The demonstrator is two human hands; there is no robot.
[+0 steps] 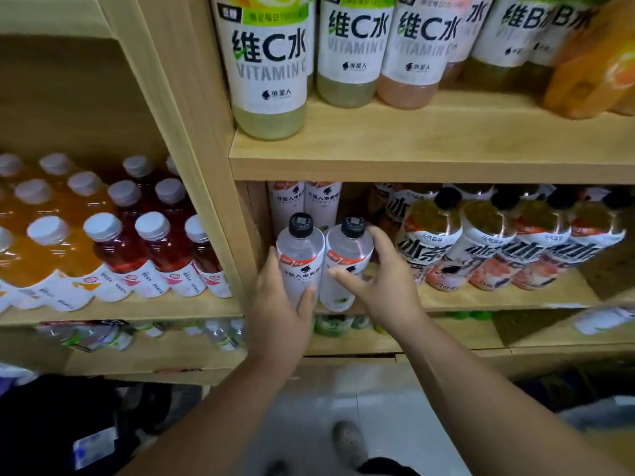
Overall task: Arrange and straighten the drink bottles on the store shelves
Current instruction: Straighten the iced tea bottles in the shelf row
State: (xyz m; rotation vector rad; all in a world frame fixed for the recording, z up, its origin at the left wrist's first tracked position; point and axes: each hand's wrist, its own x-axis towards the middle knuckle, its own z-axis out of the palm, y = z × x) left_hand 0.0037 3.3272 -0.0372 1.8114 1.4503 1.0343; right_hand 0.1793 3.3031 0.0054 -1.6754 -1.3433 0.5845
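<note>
Top light-wood shelf: tall clear plastic bottles with white labels reading "维C水 VITAMIN C", pale yellow-green liquid inside; one pink-liquid bottle with the same label; further right, labels reading "维B水". Middle light-wood shelf, front left corner: two upright clear plastic bottles, black caps, white labels, clear liquid, side by side and touching; label print too blurred to read. Left black-capped bottle gripped by left hand, fingers wrapped round the label. Right black-capped bottle held by right hand, thumb in front, other fingers curled behind. Just right: black-capped tea bottles, yellowish liquid at the shoulders. Left bay: white-capped bottles of orange drink and red drink.
</note>
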